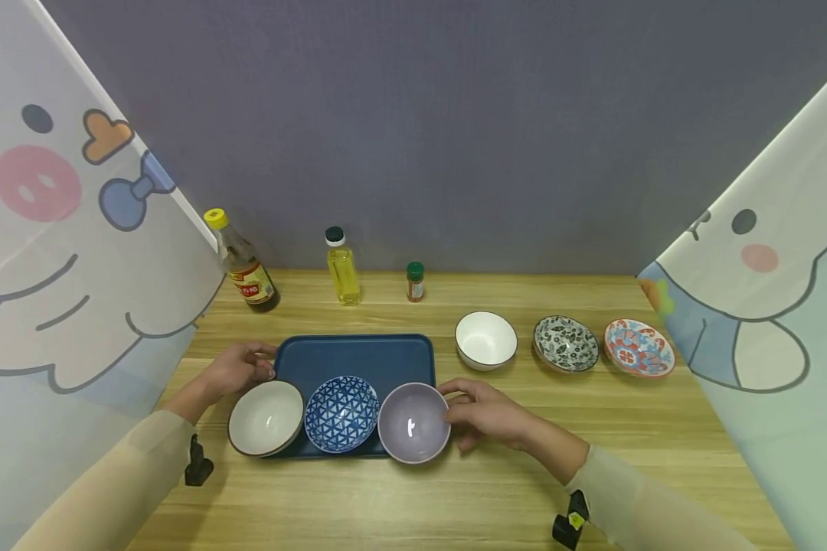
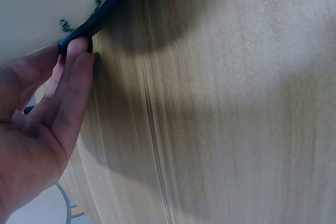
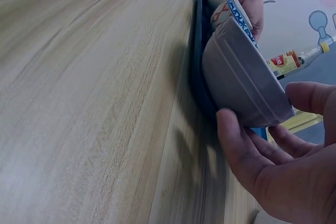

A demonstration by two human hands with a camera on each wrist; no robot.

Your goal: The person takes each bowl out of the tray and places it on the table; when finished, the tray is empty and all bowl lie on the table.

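A dark blue tray (image 1: 354,353) holds three bowls along its near side: a white bowl with a dark rim (image 1: 266,418), a blue-and-white patterned bowl (image 1: 342,414) and a purple bowl (image 1: 414,423). My left hand (image 1: 240,369) is at the tray's left edge beside the white bowl. In the left wrist view its fingers (image 2: 79,69) pinch the tray rim. At the right, my right hand (image 1: 485,413) holds the side of the purple bowl. The right wrist view shows the thumb (image 3: 310,97) at its rim and the other fingers lower on its side.
Behind the tray stand a soy-sauce-like bottle (image 1: 248,269), an oil bottle (image 1: 343,269) and a green-capped spice jar (image 1: 415,282). To the right are a white bowl (image 1: 485,340), a black-and-white floral dish (image 1: 566,343) and a red-and-blue patterned dish (image 1: 639,347). A grey wall (image 1: 413,138) closes the back.
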